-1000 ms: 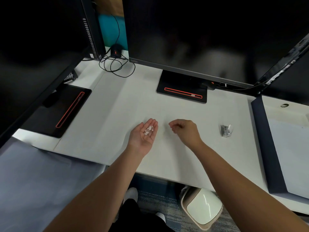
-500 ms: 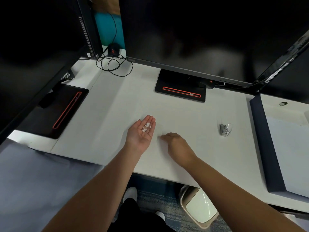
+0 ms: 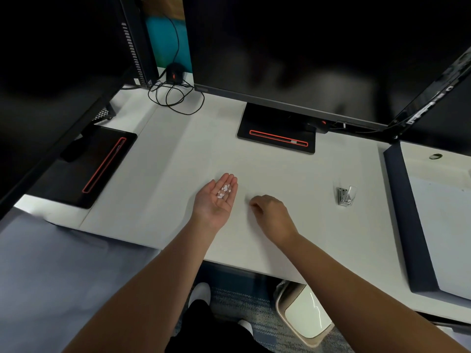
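My left hand (image 3: 212, 203) lies palm up just above the white desk (image 3: 158, 179), fingers straight. Several small white round bits (image 3: 224, 191) rest on its fingers. My right hand (image 3: 271, 212) is beside it to the right, knuckles up, with its fingers curled and the fingertips drawn together down at the desk surface. Anything between those fingertips is too small to see against the white top.
A small metal and clear plastic tool (image 3: 345, 197) stands at the right. A monitor base (image 3: 277, 135) is behind the hands, another base (image 3: 84, 166) at the left, and a coiled black cable (image 3: 175, 99) at the back. A dark-edged pad (image 3: 405, 225) borders the right. A bin (image 3: 303, 314) is under the desk.
My right hand dropped from beside the left hand's fingers down to the desk, and its fingers have now curled tighter there. The left hand has stayed palm up with the bits.
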### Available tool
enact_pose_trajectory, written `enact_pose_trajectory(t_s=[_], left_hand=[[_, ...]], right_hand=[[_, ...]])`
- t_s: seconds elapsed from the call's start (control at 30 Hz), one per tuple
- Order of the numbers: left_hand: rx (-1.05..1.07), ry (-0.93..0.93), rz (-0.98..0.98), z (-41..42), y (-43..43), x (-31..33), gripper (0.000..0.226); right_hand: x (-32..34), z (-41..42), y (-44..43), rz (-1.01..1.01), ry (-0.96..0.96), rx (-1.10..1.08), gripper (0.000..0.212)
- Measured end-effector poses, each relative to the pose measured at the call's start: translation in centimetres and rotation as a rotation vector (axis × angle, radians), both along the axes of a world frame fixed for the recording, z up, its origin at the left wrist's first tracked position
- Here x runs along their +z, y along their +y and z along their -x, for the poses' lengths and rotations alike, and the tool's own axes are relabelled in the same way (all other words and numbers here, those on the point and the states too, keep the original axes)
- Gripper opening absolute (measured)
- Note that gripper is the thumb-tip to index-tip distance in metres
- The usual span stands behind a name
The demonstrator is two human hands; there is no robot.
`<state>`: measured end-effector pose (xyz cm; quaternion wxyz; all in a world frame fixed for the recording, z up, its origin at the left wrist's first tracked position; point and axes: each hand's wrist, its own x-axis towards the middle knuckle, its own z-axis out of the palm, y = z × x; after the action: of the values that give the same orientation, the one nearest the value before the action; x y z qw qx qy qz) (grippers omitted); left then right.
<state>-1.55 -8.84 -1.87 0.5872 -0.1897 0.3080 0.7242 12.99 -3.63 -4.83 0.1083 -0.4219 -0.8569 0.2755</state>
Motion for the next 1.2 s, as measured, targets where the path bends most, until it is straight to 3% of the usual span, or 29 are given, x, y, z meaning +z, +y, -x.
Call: enact_pose_trajectory(t_s=[0.17,0.27,0.53,0.63,0.7,0.8,0.9,1.07,1.2], left_hand=[[0.016,-0.004,0.001,0.5,-0.1,-0.2,0.033],[0.014,-0.011,-0.001,0.3,-0.1,-0.3,0.033],[0.020,-0.012,0.003,0.2,-0.2,-0.5,0.033],[0.017,-0.012,0.008,0.3,-0.2,-0.5,0.033],[0.012,-0.010,0.014,0.2,-0.3,-0.5,0.033],[0.000,0.003,0.015,-0.1,-0.5,-0.4,0.033],[-0.023,0.015,0.020,-0.6,-0.5,-0.5,0.033],[-0.096,0.051,0.045,-1.9,-0.2,-0.6,0.034],[-0.126,0.033,0.027,-2.2,0.1,-0.9,0.036]], right_hand=[[0.2,-0.2,-0.2,-0.029,-0.013,0.172,0.037],[0.1,0.2,-0.1,-0.100,-0.018,0.253,0.031],[-0.4,0.8,-0.7,-0.223,-0.084,0.220,0.017],[-1.4,0.7,-1.1,-0.250,-0.140,0.198,0.025],[-1.1,0.9,-0.6,-0.190,-0.128,0.127,0.019],[1.0,0.9,0.6,0.104,0.066,-0.097,0.017],[3.9,1.2,1.0,0.243,0.217,-0.128,0.012],[6.1,3.1,-0.6,0.290,0.176,0.011,0.017],[5.9,3.4,-1.4,0.235,0.096,-0.005,0.007]])
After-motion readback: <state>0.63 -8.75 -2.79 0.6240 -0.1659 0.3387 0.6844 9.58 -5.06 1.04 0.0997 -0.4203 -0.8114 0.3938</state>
